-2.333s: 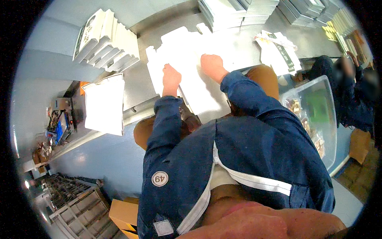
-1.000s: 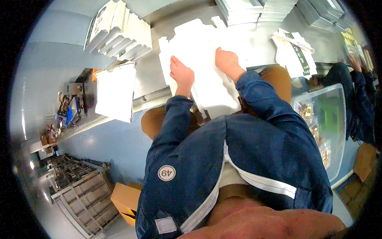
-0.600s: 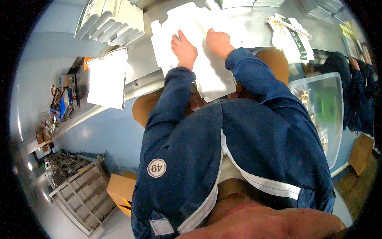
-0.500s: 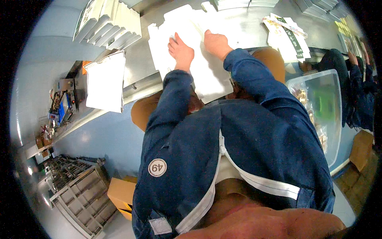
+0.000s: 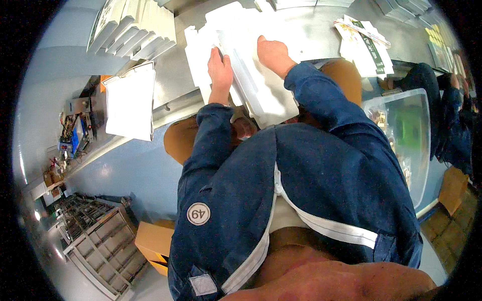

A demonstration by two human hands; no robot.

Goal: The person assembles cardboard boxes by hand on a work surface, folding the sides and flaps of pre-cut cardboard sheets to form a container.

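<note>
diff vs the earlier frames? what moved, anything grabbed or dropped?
Both hands stayed on the white flat carton blank on the steel table. The left hand slid up and closer to the right hand, pressing along the fold. Nothing was picked up or let go. The stacks of white blanks, the loose sheet and the clear plastic bin have not visibly moved.

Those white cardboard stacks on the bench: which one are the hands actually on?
The flat white sheets under the left hand and right hand. The fanned stack and the separate sheet pile lie untouched.
</note>
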